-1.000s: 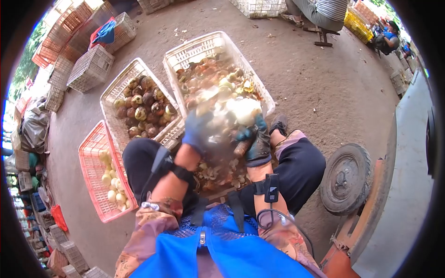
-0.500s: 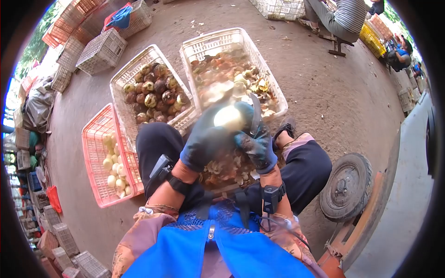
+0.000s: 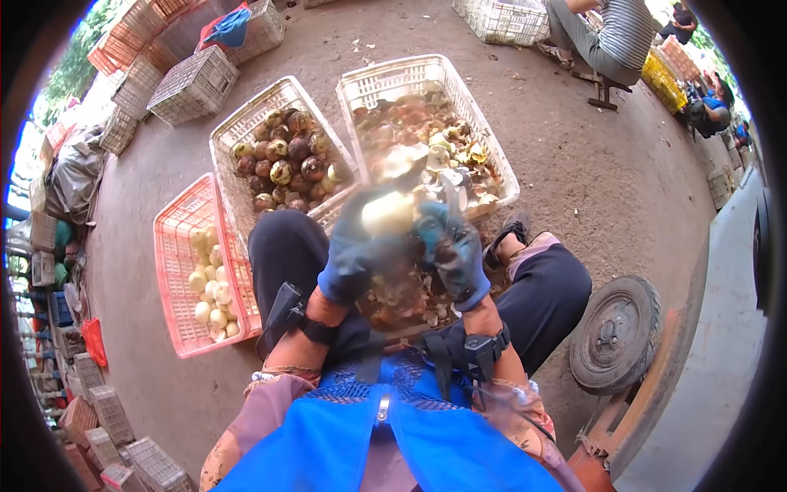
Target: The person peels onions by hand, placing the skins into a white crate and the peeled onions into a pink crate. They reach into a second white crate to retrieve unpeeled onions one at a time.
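Note:
Close to the middle of the view, my left hand (image 3: 358,246) in a dark blue work glove is closed around a pale, peeled onion-like bulb (image 3: 388,215). My right hand (image 3: 452,254), gloved alike, grips a knife; its blurred blade (image 3: 450,190) points up and away from me beside the bulb. Both hands are smeared by motion. Beyond them stands a white crate (image 3: 510,176) with peelings (image 3: 447,148). Left of it, another white crate (image 3: 220,168) holds brown, unpeeled bulbs (image 3: 283,156). A pink-red crate (image 3: 168,283) holds peeled white bulbs (image 3: 215,299).
More peelings (image 3: 402,299) lie between my knees. A wheel (image 3: 615,334) and a grey metal panel (image 3: 697,344) stand at the right. Stacked crates (image 3: 195,86) line the left side. At the back right a person (image 3: 619,37) sits on a low stool (image 3: 602,86).
The view has shifted slightly, so the crates appear farther right. The bulb has moved slightly left in my left hand, and the knife blade now stands farther from it.

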### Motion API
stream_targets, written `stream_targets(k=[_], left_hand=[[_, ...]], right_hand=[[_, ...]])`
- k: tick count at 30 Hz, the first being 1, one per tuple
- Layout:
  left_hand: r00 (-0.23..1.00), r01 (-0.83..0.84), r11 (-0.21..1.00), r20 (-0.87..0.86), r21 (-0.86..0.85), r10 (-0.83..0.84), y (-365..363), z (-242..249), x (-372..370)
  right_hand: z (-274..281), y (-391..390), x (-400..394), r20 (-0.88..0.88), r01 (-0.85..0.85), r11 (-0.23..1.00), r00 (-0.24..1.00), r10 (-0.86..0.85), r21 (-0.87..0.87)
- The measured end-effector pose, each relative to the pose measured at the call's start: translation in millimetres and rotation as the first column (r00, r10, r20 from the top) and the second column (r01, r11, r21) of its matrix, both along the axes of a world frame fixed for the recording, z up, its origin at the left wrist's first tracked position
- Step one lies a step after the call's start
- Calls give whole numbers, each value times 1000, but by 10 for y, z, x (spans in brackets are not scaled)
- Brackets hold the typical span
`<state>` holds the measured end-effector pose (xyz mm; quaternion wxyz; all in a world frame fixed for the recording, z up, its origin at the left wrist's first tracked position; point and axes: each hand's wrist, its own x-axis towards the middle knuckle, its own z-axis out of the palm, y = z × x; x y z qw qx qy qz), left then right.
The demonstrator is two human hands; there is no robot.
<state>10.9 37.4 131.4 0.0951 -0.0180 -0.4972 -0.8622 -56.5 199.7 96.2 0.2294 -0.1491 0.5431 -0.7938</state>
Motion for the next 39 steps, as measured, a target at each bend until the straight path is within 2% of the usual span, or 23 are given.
stream_targets(k=[2,4,5,6,8,9,10,11,12,14,15,17,18,20,21,23,27,30,31,32,33,35,39], left_hand=[[985,-138,961,-137,-238,107,-18,-159,-3],[971,-206,901,-195,-383,139,48,-213,-8],[953,-276,812,-259,-514,160,80,-190,-19],[954,-272,813,-258,-515,155,89,-140,8],[994,-74,990,76,-120,83,154,184,62],[994,-75,990,75,-119,84,138,109,80],[990,-125,847,-7,-516,141,88,-28,102],[982,-177,549,-105,-817,159,47,-89,123],[981,-177,549,-104,-817,163,7,-110,149],[915,-399,89,-403,-912,-26,-61,-125,175],[916,-396,89,-400,-914,-26,-71,-122,170],[946,-318,145,-324,-937,-25,-85,-99,149],[945,-319,146,-325,-937,-23,-67,-112,132],[988,-52,840,93,-540,121,-17,-147,96],[988,-54,840,95,-540,124,-20,-134,111],[983,-58,964,156,-260,101,-26,-94,168],[977,-26,999,209,-47,35,-65,-371,254],[999,-10,997,-46,83,14,-116,-593,268],[993,-56,956,-119,-290,22,-110,-442,264],[982,-121,778,-190,-617,2,-109,-362,257],[982,-119,779,-189,-616,1,-117,-364,235],[976,5,857,190,-515,108,-130,-371,180],[972,-66,782,139,-620,192,-138,-629,188]], right_hand=[[84,-78,65,-118,-39,997,992,47,69],[239,-150,103,-491,161,978,868,-75,134],[262,-157,118,-422,128,987,903,-76,96],[197,-162,123,-421,132,987,903,-80,95],[46,-180,113,-268,104,993,957,-113,-47],[49,-179,130,-269,103,994,957,-112,-46],[109,-188,157,-226,91,989,967,-115,-117],[146,-189,174,-181,81,979,977,-115,-188],[149,-182,178,-180,78,979,977,-112,-188],[130,-166,176,-278,60,996,958,-75,-64],[97,-140,167,-275,60,996,959,-76,-64],[30,-58,119,-638,127,973,770,25,191],[27,-16,106,-639,125,973,769,27,191],[30,58,87,-538,270,932,837,-102,243],[61,81,45,-696,402,896,698,-166,189],[120,132,51,-708,374,880,703,-63,294],[160,30,160,-785,386,787,590,191,481],[107,23,136,-807,432,716,498,318,549],[140,32,124,-802,433,697,477,360,571],[159,38,119,-794,435,679,456,401,592],[159,42,116,-793,435,677,458,401,594],[157,48,101,-783,447,650,443,436,615],[47,37,56,-804,512,621,362,471,594]])
